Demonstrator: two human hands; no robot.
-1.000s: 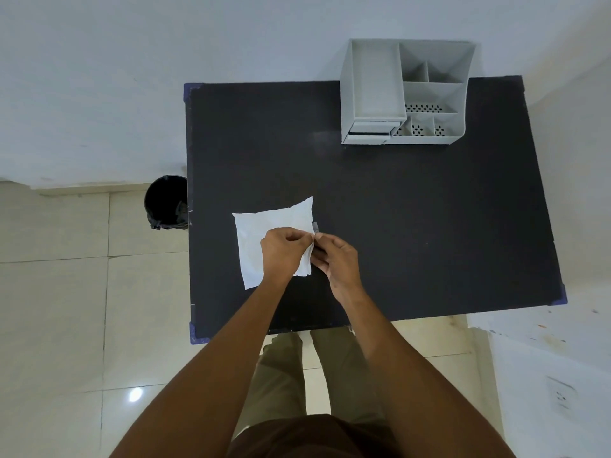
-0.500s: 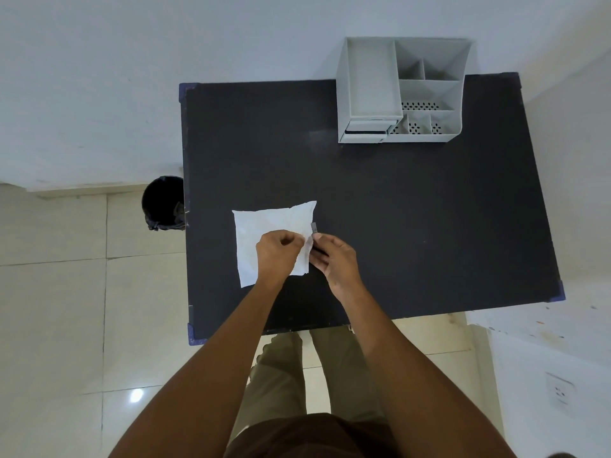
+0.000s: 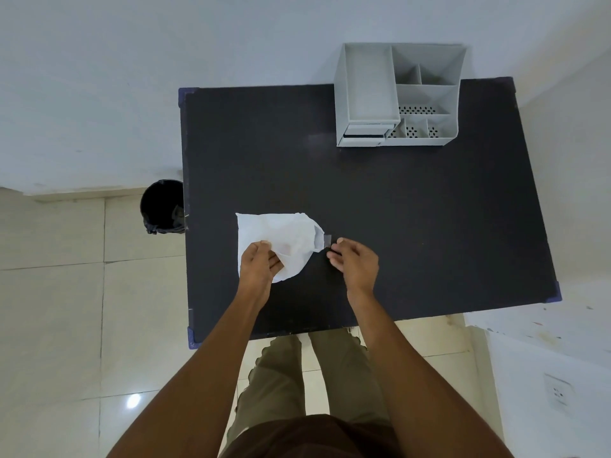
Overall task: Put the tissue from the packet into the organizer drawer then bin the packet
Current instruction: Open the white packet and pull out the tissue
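Observation:
A white tissue packet (image 3: 281,231) lies on the black table (image 3: 413,209), near its front left. My left hand (image 3: 259,264) grips the packet's lower left part. The packet's right end is lifted and bunched. A small clear tape tab (image 3: 327,240) sticks out from that end, and my right hand (image 3: 355,264) pinches it between thumb and fingertips. No tissue shows outside the packet. The grey organizer (image 3: 426,66) stands at the table's far edge, with its small drawer (image 3: 363,133) at the front left.
A black bin (image 3: 162,206) stands on the tiled floor just off the table's left edge. A white wall runs behind the table and another along its right side. My legs are below the table's front edge.
My hands have drawn apart: the right hand has pulled the tape tab to the right, and the packet's right end has lifted and bunched up. The left hand has shifted left on the packet.

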